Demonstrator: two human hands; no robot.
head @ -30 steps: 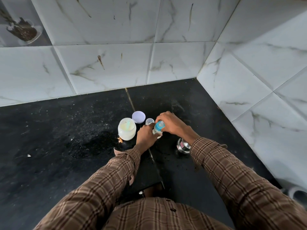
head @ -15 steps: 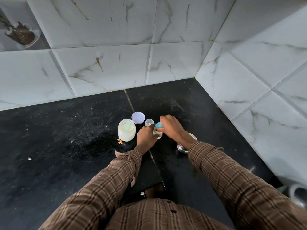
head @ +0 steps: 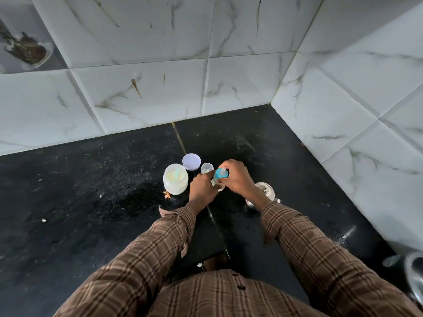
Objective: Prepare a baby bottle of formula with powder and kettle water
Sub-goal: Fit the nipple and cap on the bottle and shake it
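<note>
A small baby bottle point(head: 220, 177) with a blue collar and clear teat stands on the black counter point(head: 91, 202). My left hand point(head: 202, 188) grips its lower body from the left. My right hand point(head: 238, 179) curls round the blue collar from the right. Left of the hands stands an open white jar of pale powder point(head: 175, 181) with a light green scoop inside. The jar's lilac lid point(head: 191, 161) lies behind it. A small clear cap point(head: 207, 168) sits beside the lid. A steel vessel point(head: 265, 193) shows partly behind my right wrist.
White marble-look tiled walls point(head: 251, 76) close the counter at the back and on the right, forming a corner. A joint line point(head: 178, 138) runs across the counter. Crumbs and an orange scrap point(head: 167, 196) lie by the jar. A metal object point(head: 414, 275) shows at the lower right edge.
Both hands stay on the bottle. My right hand has shifted on the blue collar, so more of the collar and teat shows. The steel vessel is more exposed behind my wrist.
</note>
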